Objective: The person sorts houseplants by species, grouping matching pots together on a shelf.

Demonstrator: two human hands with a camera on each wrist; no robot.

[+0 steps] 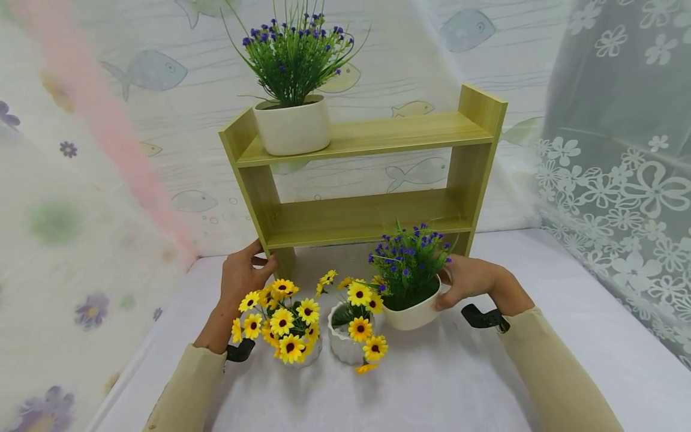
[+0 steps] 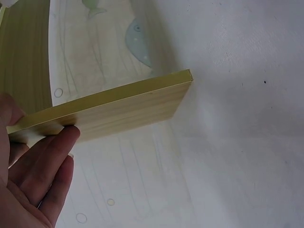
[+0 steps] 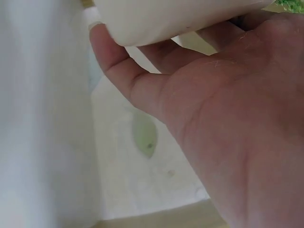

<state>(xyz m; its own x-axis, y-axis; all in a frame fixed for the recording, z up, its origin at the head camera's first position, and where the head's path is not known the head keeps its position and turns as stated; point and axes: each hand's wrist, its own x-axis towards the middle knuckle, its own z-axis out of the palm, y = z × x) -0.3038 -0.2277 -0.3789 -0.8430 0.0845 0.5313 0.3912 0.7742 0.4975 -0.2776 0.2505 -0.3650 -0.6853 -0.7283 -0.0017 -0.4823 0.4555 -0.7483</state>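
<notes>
My right hand (image 1: 468, 279) grips a white oval pot of purple flowers (image 1: 408, 273) by its right side, in front of the lower right of the wooden shelf (image 1: 367, 219). The right wrist view shows the pot's white wall (image 3: 161, 19) against the fingers, tilted in that view. With thumb and fingers on opposite sides, my left hand (image 1: 245, 276) holds the shelf's left side panel low down. That panel (image 2: 123, 102) crosses the left wrist view. Two small pots of yellow flowers, a left one (image 1: 288, 324) and a right one (image 1: 351, 339), stand on the table between my arms.
A larger white pot with purple flowers (image 1: 294, 126) stands on the shelf's upper board, at the left. White cloth covers the table (image 1: 432, 384). Behind the shelf hangs a fish-patterned curtain (image 1: 183, 144), and a flowered lace curtain (image 1: 621, 180) hangs at the right.
</notes>
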